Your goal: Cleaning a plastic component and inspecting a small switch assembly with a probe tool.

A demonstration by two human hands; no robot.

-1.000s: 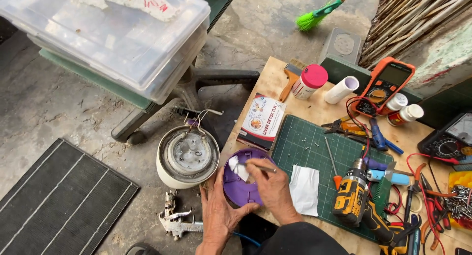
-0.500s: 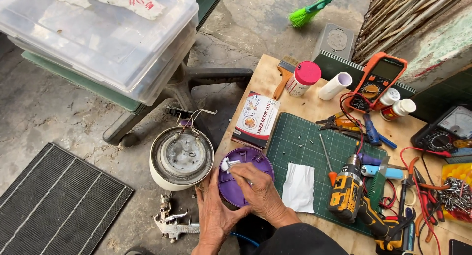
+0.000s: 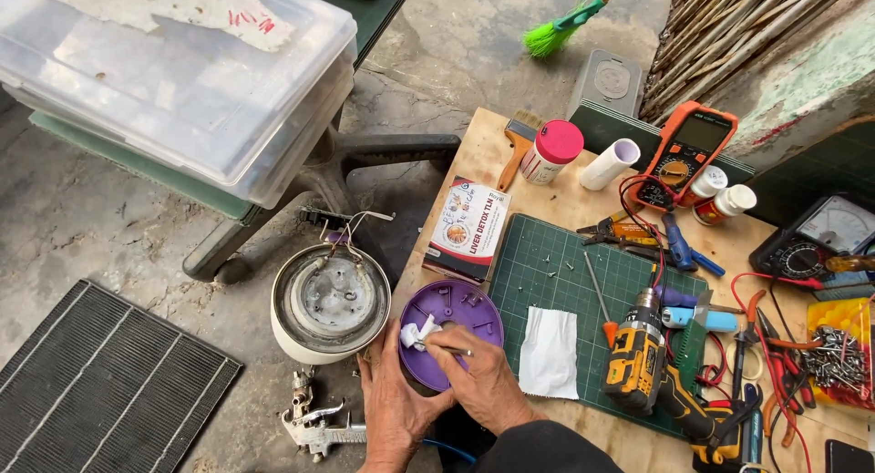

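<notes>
We are holding a purple disc (image 3: 453,332) at the near left edge of the wooden table (image 3: 492,145), half over the edge and just beside the green mat (image 3: 592,282). Our left hand (image 3: 394,402) is cupping the disc from below, its fingers wrapped on the rim. Our right hand (image 3: 480,382) is lying across the disc's top, its fingers pinched together on a thin tool (image 3: 447,349) that is pressing a wad of white tissue (image 3: 416,333) against the disc's inner face. A white pot (image 3: 330,302) with a metal underside and loose wires is sitting just left of the disc, off the table. A folded white cloth (image 3: 550,352) is lying on the mat, near our right hand, and a yellow drill (image 3: 638,364) is resting beyond it.
</notes>
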